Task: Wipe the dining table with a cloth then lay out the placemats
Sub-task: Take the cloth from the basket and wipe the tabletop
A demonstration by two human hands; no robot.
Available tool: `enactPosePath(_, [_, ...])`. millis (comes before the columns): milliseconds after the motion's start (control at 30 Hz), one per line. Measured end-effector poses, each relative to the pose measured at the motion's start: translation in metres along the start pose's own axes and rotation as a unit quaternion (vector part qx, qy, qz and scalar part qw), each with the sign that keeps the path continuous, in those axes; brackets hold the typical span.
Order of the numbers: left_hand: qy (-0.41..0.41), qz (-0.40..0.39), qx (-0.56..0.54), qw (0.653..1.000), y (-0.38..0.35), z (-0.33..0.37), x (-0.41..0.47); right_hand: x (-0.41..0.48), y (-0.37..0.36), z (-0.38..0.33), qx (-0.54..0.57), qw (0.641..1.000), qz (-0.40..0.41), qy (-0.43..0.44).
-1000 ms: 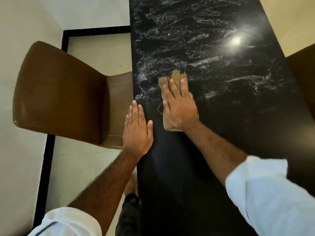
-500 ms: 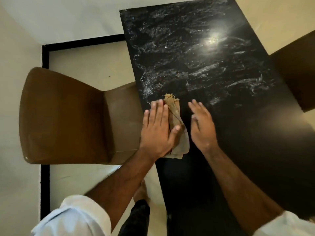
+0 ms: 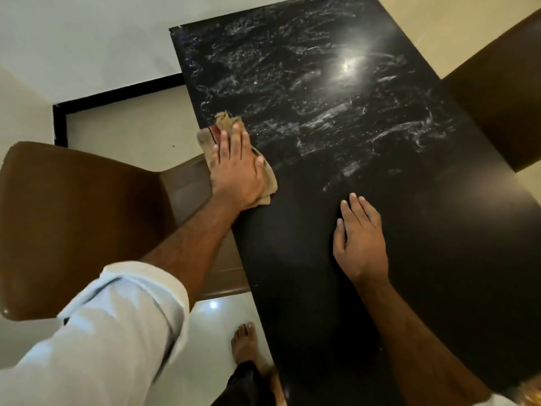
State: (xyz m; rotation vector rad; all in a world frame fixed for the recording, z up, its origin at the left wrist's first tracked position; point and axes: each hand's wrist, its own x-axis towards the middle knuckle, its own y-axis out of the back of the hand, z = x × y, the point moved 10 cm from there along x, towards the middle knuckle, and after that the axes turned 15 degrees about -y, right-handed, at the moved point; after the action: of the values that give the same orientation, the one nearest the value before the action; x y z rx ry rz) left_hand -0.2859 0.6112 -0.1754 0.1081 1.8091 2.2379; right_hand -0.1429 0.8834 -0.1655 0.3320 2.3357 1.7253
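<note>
Now, cloth: the tan cloth (image 3: 265, 183) lies at the left edge of the dining table (image 3: 439, 230), left of frame centre, with one frayed corner and a red patch showing beyond the fingers.
Left hand: the left hand (image 3: 237, 168) lies flat on the cloth, fingers together and stretched, pressing it down and not closed around it.
Right hand: the right hand (image 3: 361, 241) rests palm down on bare black surface, lower centre, fingers spread a little, holding nothing, well apart from the cloth.
Table surface: white streaks and smears cover the upper half; a lamp reflection shines at upper right.
Around: a brown chair (image 3: 79, 224) stands at the left, its seat touching the table edge beside the cloth; a second chair (image 3: 503, 101) is at the right edge.
Below: a bare foot (image 3: 244, 344) stands on the pale floor beside the table.
Placemats: none in view.
</note>
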Motion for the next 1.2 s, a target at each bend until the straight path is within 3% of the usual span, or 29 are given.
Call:
enactPosePath(67, [-0.012, -0.005, -0.013, 1.000, -0.009, 0.035, -0.036, 0.001, 0.001, 0.001, -0.001, 1.000, 0.000, -0.003])
enactPosePath(200, [-0.122, -0.060, -0.006, 0.991, -0.044, 0.123, -0.143, 0.001, 0.001, 0.003, 0.008, 1.000, -0.002, -0.002])
enactPosePath(267, [-0.146, -0.072, 0.000, 0.987, -0.048, 0.125, -0.160, 0.001, 0.004, 0.003, 0.018, 1.000, -0.007, -0.011])
enactPosePath(467, [-0.083, -0.027, 0.007, 0.996, 0.001, -0.006, -0.017, 0.000, 0.003, 0.004, 0.025, 1.000, -0.016, -0.004])
enactPosePath(600, [-0.050, -0.041, 0.015, 0.998, 0.029, -0.083, 0.088, 0.003, -0.003, 0.006, 0.014, 1.000, -0.015, -0.017])
enactPosePath(733, [-0.024, -0.024, 0.020, 0.999, 0.032, -0.064, 0.087, 0.004, -0.006, 0.007, 0.001, 1.000, -0.016, -0.023])
enactPosePath(967, [-0.173, -0.096, 0.018, 0.980, -0.027, 0.072, -0.044, 0.004, -0.008, 0.005, -0.031, 0.999, -0.021, -0.020])
enactPosePath(1067, [-0.166, -0.084, 0.029, 0.982, -0.016, 0.042, 0.007, 0.005, -0.007, 0.003, -0.032, 0.999, -0.016, -0.015])
enactPosePath(1200, [-0.075, -0.043, 0.013, 0.996, 0.020, -0.034, 0.130, 0.004, -0.004, 0.005, -0.016, 1.000, 0.001, -0.016])
